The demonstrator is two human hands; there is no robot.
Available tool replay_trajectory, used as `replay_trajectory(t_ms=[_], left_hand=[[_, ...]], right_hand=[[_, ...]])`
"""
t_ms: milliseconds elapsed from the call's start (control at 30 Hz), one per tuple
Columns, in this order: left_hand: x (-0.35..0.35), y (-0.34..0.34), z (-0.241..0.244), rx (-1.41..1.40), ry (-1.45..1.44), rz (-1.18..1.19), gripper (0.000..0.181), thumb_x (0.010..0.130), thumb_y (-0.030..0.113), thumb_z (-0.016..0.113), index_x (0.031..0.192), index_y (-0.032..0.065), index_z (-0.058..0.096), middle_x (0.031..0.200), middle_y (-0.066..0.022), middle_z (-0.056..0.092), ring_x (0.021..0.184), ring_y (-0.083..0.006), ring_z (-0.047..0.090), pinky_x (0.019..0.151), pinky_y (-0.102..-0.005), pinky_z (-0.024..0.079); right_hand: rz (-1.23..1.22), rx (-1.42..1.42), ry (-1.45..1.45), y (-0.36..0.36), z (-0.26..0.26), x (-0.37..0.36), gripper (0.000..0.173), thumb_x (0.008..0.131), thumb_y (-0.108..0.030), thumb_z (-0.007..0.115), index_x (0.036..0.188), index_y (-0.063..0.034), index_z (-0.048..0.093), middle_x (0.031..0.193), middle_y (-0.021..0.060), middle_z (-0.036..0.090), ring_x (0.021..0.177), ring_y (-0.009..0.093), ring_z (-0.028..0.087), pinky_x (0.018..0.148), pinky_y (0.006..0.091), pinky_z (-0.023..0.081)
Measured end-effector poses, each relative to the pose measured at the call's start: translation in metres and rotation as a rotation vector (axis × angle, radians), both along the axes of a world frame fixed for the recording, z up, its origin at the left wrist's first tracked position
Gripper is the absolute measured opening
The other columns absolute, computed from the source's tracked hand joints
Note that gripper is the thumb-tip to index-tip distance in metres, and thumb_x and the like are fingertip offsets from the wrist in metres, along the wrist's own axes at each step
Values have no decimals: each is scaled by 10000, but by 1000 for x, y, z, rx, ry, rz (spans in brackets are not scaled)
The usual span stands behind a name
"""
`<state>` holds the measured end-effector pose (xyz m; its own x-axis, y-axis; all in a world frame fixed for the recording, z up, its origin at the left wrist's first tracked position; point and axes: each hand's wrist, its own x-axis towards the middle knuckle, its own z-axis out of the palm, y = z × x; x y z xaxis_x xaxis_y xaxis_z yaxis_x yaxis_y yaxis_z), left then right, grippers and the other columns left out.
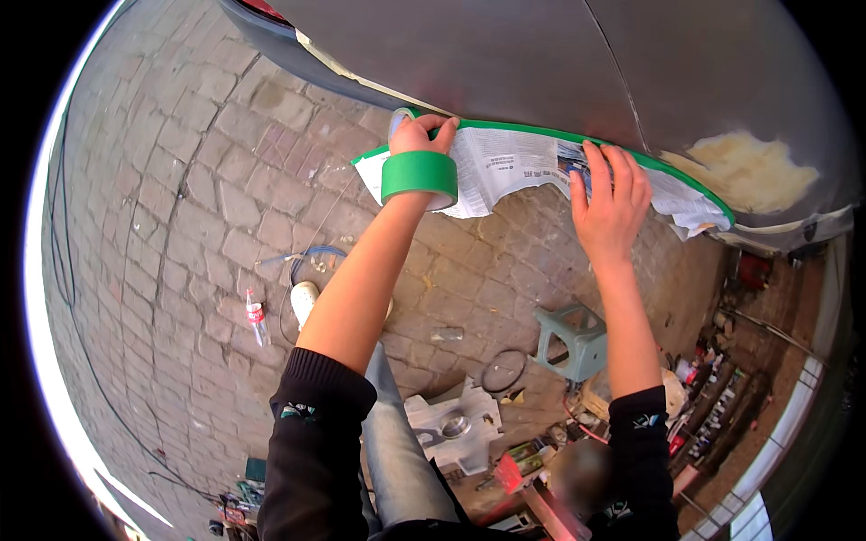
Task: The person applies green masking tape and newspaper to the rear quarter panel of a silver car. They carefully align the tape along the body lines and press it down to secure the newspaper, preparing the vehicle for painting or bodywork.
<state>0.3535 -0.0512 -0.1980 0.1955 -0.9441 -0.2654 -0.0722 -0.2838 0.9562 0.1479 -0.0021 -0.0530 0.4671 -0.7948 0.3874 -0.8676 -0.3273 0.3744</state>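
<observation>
My left hand [421, 135] grips a small roll of green masking tape [404, 115], its fingertips at the lower edge of a dark grey car body panel [514, 61]. A wider roll of green tape [419, 174] sits around my left wrist like a bracelet. From that edge hangs a torn strip of newspaper [504, 159], bordered along its top by green tape [528, 127]. My right hand [612, 196] lies over the newspaper with fingers apart, fingertips touching the taped border. A pale patch of body filler [751, 169] shows on the panel to the right.
On the stone paving [216, 196] are a plastic bottle [256, 318], a coiled blue hose [318, 253] and a green-grey plastic stool [575, 341]. Behind my legs lie a sheet of cut board [457, 426] and a red toolbox [517, 466]. Clutter [710, 399] lines the right side.
</observation>
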Motion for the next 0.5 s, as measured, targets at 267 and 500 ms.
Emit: replay_trajectory(t_ms=[267,500], left_hand=[[-3,-1,-2,16,-17,25,253,833,295,691,871,48,728,792,-157,652,806,-304,606,786,-393,479],[-6,-4,-12,-23,-157,3,295,830,321,704,910,38,729,710,-98,669,626,-178,607,622,-322,490]], right_hand=[[-56,-8,96,-3,1,14,377,812,-275,696,1172,-189,623,1172,13,523,1099,197,501,941,393,410],[-67,21,110,-5,-2,23,400,803,-285,707,1182,-191,620,1170,22,520,1106,219,495,937,407,403]])
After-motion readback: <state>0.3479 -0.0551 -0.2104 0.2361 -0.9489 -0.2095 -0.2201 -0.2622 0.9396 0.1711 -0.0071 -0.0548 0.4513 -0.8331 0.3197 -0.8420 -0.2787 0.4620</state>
